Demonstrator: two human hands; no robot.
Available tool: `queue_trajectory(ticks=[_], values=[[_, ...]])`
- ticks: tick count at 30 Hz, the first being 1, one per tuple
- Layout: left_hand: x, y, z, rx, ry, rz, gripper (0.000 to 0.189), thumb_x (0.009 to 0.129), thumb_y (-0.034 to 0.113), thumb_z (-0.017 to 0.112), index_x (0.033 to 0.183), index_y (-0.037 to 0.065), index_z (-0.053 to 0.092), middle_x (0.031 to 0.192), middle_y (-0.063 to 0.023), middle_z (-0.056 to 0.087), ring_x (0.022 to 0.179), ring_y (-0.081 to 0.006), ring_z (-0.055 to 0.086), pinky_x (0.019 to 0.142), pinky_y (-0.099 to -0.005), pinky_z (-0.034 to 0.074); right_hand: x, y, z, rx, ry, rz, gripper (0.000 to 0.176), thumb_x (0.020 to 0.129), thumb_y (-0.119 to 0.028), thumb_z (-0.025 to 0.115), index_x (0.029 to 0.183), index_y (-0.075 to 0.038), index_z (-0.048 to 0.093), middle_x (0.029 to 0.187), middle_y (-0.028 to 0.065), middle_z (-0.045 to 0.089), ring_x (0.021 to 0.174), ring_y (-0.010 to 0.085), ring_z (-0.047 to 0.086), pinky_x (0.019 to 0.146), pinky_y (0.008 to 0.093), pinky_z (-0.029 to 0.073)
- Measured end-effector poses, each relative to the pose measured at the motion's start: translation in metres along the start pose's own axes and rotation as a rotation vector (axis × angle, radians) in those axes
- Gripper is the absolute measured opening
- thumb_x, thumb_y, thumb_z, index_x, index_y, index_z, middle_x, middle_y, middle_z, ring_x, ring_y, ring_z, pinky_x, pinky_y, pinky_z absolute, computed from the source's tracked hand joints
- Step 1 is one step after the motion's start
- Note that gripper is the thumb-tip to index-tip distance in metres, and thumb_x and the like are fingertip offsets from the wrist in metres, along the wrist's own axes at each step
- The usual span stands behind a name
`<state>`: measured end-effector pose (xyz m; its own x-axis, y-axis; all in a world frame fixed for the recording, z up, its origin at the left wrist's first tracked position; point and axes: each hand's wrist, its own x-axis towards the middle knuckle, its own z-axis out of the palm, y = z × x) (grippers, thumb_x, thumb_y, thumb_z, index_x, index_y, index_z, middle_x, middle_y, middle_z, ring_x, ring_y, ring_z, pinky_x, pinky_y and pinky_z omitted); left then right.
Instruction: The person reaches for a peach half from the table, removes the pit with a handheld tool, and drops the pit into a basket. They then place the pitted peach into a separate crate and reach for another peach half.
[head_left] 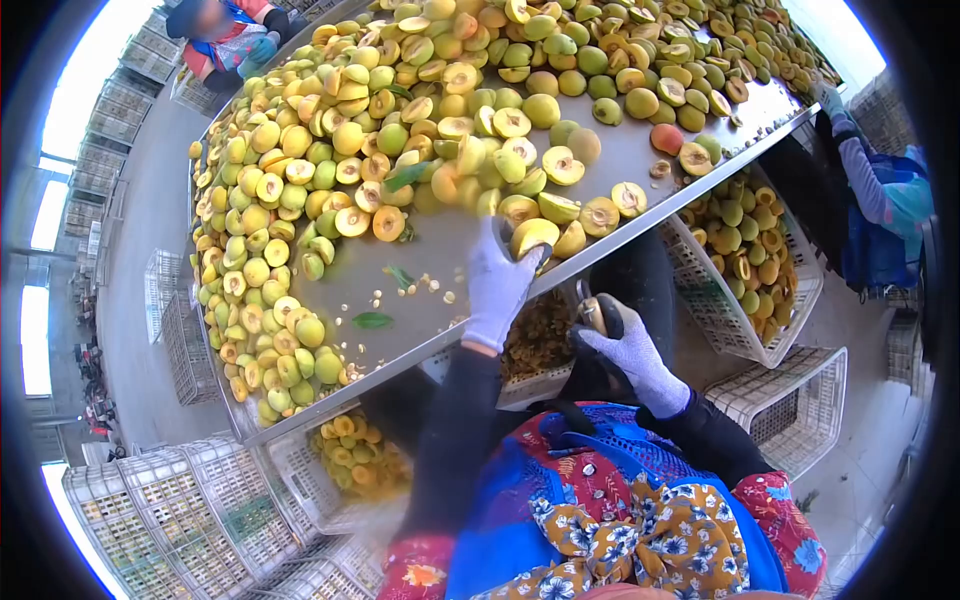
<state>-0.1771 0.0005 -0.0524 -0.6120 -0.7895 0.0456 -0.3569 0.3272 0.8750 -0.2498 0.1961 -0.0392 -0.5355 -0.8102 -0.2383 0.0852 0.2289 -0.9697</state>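
Note:
My left hand [500,282], in a pale glove with dark fingertips, reaches over the table's near edge, its fingers closed round a yellow apricot half [533,238]. More cut halves lie right beside it, one showing its brown pit hollow [599,216]. My right hand [632,350], gloved alike, is closed on a small tool with a wooden handle [597,318] and a metal end [583,290]. It is held in front of the table's edge, above a crate. A large heap of halved and whole apricots [290,190] covers much of the metal table [330,285].
Loose pits [430,285] and green leaves [373,320] lie on the tabletop. Below stand a crate of apricots [745,250], another white crate [790,410] and stacked crates [190,510]. Co-workers stand at the far left [225,45] and right [890,190].

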Motion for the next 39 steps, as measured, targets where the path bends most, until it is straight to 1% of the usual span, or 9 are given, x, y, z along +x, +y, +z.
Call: queue_trajectory(ticks=[5,6,9,10,17,20,26,33,39], values=[[-0.052,0.023,-0.022,-0.604,-0.1,-0.195,0.053,0.084,0.02,0.078,0.124,0.001,0.05,0.105,-0.0106,0.062,0.092,-0.0195,0.061,0.08,-0.0325,0.052,0.029,-0.019,0.019,-0.076,0.241,-0.271,0.033,0.081,-0.013,0.076,0.103,-0.001,0.056,0.082,0.012,0.066,0.08,0.0213,0.068,0.07,0.0344,0.051],[-0.059,0.023,-0.028,-0.584,-0.192,-0.158,0.051,0.09,0.019,0.071,0.132,0.002,0.046,0.111,-0.0081,0.06,0.095,-0.016,0.06,0.084,-0.0292,0.052,0.026,-0.033,0.022,-0.167,0.243,-0.271,0.035,0.08,-0.014,0.077,0.105,-0.001,0.056,0.088,0.0165,0.069,0.087,0.0317,0.07,0.072,0.0379,0.053],[-0.079,0.022,-0.038,-0.622,-0.189,-0.304,0.051,0.091,0.016,0.068,0.133,0.001,0.043,0.117,-0.0098,0.057,0.099,-0.0174,0.06,0.089,-0.0304,0.05,0.023,-0.031,0.03,-0.289,0.237,-0.294,0.036,0.08,-0.014,0.077,0.106,-0.003,0.056,0.086,0.0172,0.067,0.084,0.0352,0.069,0.07,0.0392,0.053],[-0.083,0.01,-0.036,-0.489,-0.204,-0.132,0.043,0.094,0.013,0.062,0.132,0.001,0.044,0.119,-0.0109,0.055,0.11,-0.0162,0.054,0.096,-0.0294,0.045,0.021,-0.03,0.032,-0.327,0.244,-0.336,0.037,0.079,-0.014,0.077,0.107,-0.003,0.055,0.085,0.0185,0.067,0.083,0.0384,0.068,0.068,0.0408,0.054],[-0.106,-0.005,-0.03,-0.212,-0.101,0.018,0.049,0.094,0.014,0.061,0.135,-0.003,0.039,0.118,-0.0243,0.058,0.106,-0.0293,0.061,0.093,-0.0395,0.048,0.008,-0.032,0.039,-0.279,0.171,-0.253,0.04,0.076,-0.014,0.079,0.107,-0.003,0.055,0.083,0.0187,0.067,0.083,0.0388,0.068,0.068,0.0414,0.054],[-0.106,-0.019,-0.027,-0.156,0.033,-0.067,0.05,0.095,0.016,0.062,0.136,-0.002,0.039,0.118,-0.023,0.059,0.107,-0.0296,0.061,0.092,-0.0397,0.049,-0.003,-0.039,0.038,-0.234,0.038,-0.209,0.039,0.077,-0.015,0.078,0.105,-0.003,0.054,0.083,0.0194,0.066,0.082,0.04,0.067,0.067,0.0418,0.053],[-0.109,0.009,-0.053,-0.806,-0.051,-0.257,0.045,0.102,0.027,0.053,0.139,0.004,0.04,0.12,-0.0125,0.057,0.103,-0.0205,0.061,0.088,-0.0316,0.053,-0.018,-0.028,0.033,-0.459,-0.19,-0.359,0.028,0.093,-0.017,0.062,0.102,0.001,0.044,0.083,0.0209,0.064,0.073,0.0418,0.065,0.059,0.0468,0.049],[-0.124,0.005,-0.045,-0.726,-0.049,-0.269,0.045,0.106,0.037,0.041,0.136,0.004,0.047,0.122,-0.0121,0.057,0.108,-0.0197,0.059,0.091,-0.0317,0.051,-0.026,-0.044,0.039,-0.891,-0.295,-0.34,0.031,0.096,-0.028,0.057,0.099,0.001,0.046,0.069,0.0178,0.064,0.057,0.0341,0.065,0.047,0.0445,0.049],[-0.13,0.009,-0.038,-0.409,0.105,-0.128,0.042,0.107,0.035,0.036,0.128,0.002,0.052,0.118,-0.0126,0.058,0.109,-0.02,0.057,0.098,-0.034,0.046,-0.027,-0.031,0.047,-0.798,-0.255,-0.351,0.032,0.097,-0.027,0.055,0.098,0.004,0.046,0.063,0.0178,0.062,0.056,0.0341,0.065,0.046,0.0445,0.048]])
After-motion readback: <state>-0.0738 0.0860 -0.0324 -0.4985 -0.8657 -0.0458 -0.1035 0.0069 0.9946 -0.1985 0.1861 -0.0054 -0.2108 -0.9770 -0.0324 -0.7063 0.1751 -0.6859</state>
